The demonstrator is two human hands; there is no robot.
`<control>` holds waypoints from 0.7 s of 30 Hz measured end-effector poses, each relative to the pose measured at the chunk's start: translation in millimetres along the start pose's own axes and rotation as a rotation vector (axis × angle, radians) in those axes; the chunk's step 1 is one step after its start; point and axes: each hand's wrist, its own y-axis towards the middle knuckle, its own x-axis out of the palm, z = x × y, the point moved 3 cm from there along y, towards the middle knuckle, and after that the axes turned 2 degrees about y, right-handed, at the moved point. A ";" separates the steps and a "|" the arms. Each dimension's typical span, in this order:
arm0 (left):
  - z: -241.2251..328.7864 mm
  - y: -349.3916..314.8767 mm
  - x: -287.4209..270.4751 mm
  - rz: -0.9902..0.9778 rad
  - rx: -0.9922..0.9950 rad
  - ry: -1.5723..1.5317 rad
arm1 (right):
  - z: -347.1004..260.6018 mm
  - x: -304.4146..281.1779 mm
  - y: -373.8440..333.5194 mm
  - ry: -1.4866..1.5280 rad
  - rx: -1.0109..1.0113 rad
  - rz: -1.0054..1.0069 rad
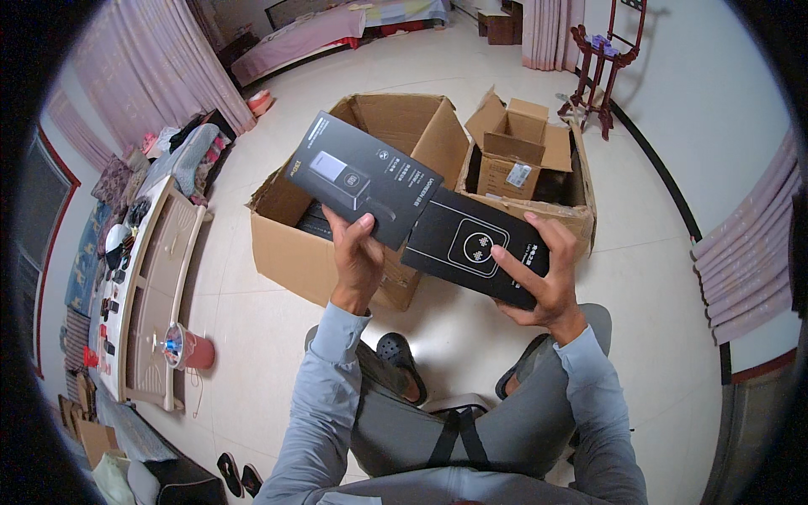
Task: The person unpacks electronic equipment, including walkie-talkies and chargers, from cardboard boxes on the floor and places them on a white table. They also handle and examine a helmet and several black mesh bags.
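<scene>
Nearest my camera, a dark-grey rectangular cardboard package [374,172], gripped by the left hand [355,263], meets a black rectangular box [459,242] gripped by the right hand [551,282]. I judge them being parted or joined, which calls for straight alignment and steady fingers.

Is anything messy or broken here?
A little. The left carton has a bent, ragged rim, so it looks worn. Inside the right carton, a small carton has its flaps sticking out, which looks untidy. The grey box in the left hand and black box in the right hand show no clear damage.
</scene>
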 end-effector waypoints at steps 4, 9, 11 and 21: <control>-0.3 -0.6 -0.8 0.001 -0.015 -0.023 | 0.0 -2.5 1.5 -0.006 0.001 0.008; -0.3 -1.8 -0.4 -0.008 -0.018 -0.025 | 2.3 -3.9 2.3 -0.016 0.019 0.007; 1.0 -2.8 2.3 -0.014 -0.015 -0.021 | 3.6 -4.3 2.6 -0.030 0.015 0.017; 3.3 -8.7 9.0 0.031 -0.009 0.077 | 10.7 -4.7 7.2 -0.041 -0.045 0.040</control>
